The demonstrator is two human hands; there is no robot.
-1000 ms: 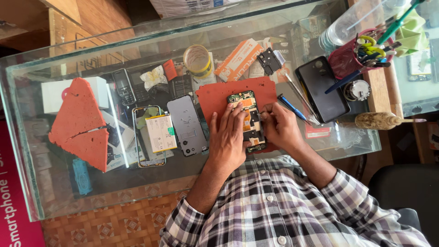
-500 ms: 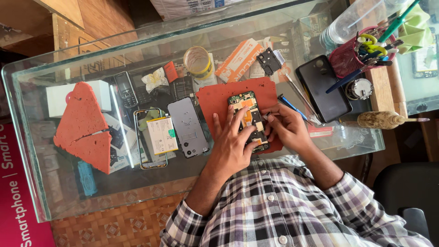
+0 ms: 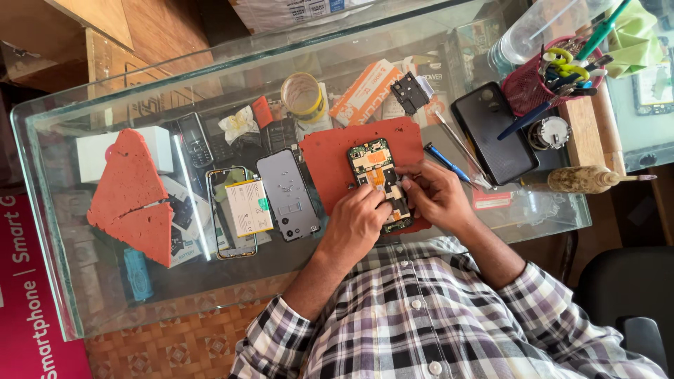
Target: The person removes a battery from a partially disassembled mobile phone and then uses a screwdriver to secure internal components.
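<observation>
Steadied opened phone (image 3: 379, 184) with left hand (image 3: 357, 224) at seven o'clock; pinched its midboard with right hand (image 3: 434, 195) at three, long axis twelve-to-six.

Orange-and-white flat package (image 3: 365, 91) lies on the glass top beside the tape roll. White box (image 3: 95, 156) sits partly under a red mat. Yellow-white labelled battery (image 3: 248, 206) rests in a phone frame. Red banner (image 3: 31, 295), probably a sign, fills the lower-left corner.

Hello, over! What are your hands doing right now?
Left hand and right hand both fingertips-down on the opened phone. Phone flat on the red mat. Blue-handled tool lies just beside the right hand.
</observation>
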